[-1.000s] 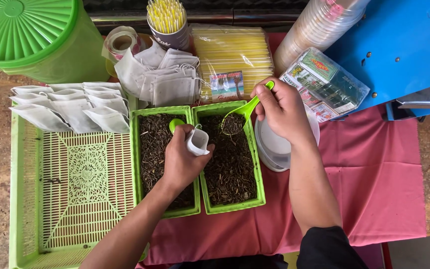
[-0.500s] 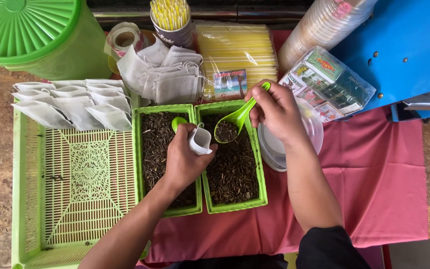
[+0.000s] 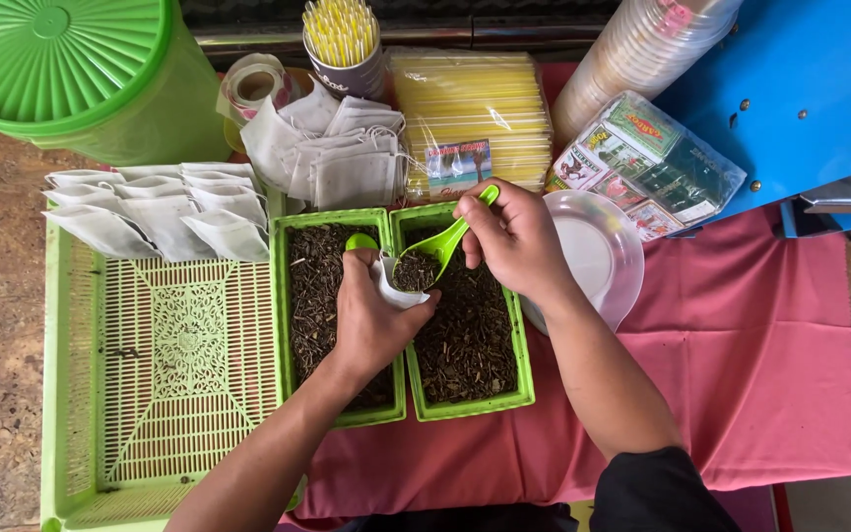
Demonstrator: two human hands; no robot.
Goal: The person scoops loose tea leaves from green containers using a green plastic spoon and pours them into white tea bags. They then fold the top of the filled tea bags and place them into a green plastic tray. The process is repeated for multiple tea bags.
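Head view, looking straight down on the tabletop (image 3: 770, 394), which is covered with a pink cloth. Left hand (image 3: 371, 315) is clenched around a small white paper pouch (image 3: 391, 286), holding it mouth-up above the two green trays. Right hand (image 3: 514, 236) pinches the handle of a green plastic spoon (image 3: 440, 248); the spoon bowl carries dark dried leaf and sits at the pouch mouth, touching or just over it.

Left green tray (image 3: 286, 296) and right green tray (image 3: 519, 365) stand side by side, touching, both filled with dark dried leaf. A second green spoon tip (image 3: 360, 241) shows at 12 o'clock of the left hand.

At 9 o'clock of the trays lies a large green slotted basket (image 3: 150, 374); filled white pouches (image 3: 150, 207) lie in a row across its far end. A pile of empty white pouches (image 3: 332, 153) sits at 12 o'clock of the trays, a packet of yellow items (image 3: 470, 108) beside it. A clear plastic lid (image 3: 608, 256) lies at 3 o'clock of the right hand, partly under the wrist. A green lidded bucket (image 3: 61, 69) stands at 10 o'clock.
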